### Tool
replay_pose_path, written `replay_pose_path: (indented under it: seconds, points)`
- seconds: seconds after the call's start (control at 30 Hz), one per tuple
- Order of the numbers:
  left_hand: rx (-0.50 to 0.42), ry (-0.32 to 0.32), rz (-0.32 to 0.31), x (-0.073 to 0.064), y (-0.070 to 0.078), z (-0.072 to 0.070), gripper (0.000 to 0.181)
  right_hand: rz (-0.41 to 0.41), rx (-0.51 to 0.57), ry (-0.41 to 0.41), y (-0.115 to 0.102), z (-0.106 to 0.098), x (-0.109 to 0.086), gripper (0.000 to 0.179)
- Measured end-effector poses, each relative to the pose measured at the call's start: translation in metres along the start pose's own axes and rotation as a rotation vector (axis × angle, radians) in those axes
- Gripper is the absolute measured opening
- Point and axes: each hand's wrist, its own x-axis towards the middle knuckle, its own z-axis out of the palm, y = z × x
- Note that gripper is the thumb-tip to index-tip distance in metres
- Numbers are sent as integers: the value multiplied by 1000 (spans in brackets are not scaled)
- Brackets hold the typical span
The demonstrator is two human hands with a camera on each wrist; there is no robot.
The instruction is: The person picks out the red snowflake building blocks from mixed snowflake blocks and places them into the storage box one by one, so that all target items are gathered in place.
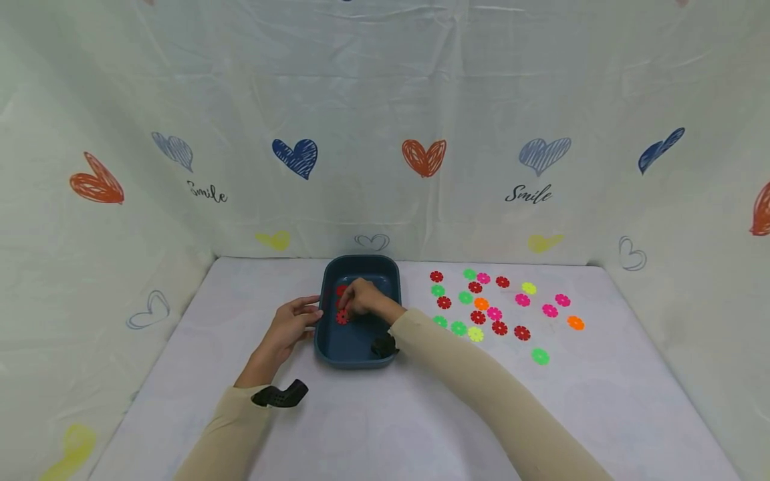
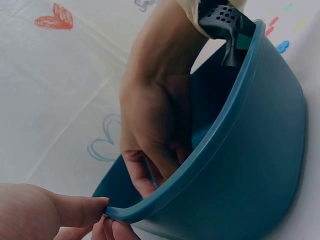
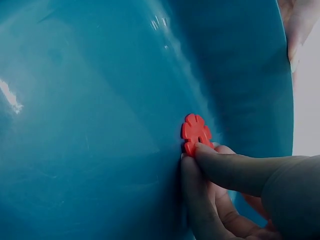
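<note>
Red flower disc, pinched btwn thumb & fingers of R hand, down inside blue tray. In R wrist view, nr the join of floor & side wall, notched edge poking out past fingertips; can't tell if touching tray.

More red discs inside tray, along L side, partly covered by R hand in head view; can't tell exact no.

L hand at tray's L side, gripping rim: thumb on top, other fingers curled beneath, on outer side. R arm reaching in from R, across tray's R rim, w/ R wrist cam over near R corner. L wrist cam strapped over beige sleeve, above tabletop.

R of tray, spread flat on white tabletop: red discs again, plus green discs, pink discs, 2 orange discs & 2 yellow discs. Mostly apart, a few v. close tog. Lowest of the lot, nearest the person: one green.

Behind, at tabletop's far edge: white backdrop w/ hearts in red, blue, yellow etc. & "Smile" lettering x2.
</note>
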Motion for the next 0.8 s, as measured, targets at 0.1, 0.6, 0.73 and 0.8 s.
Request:
replay_pose_path:
  seconds: [0.1, 0.6, 0.73, 0.8]
  points:
    - [-2, 1, -3, 0, 0, 0, 49, 0, -6, 9, 0, 1, 0, 19]
    - [-3, 3, -1, -1, 0, 2, 49, -21, -18, 21, 0, -2, -1, 15]
    - [-2, 4, 7, -1, 1, 1, 49, -32, -19, 31, 0, -6, -2, 15]
    - [-1, 5, 7, -2, 0, 1, 49, -42, -27, 41, -1, -9, -3, 15]
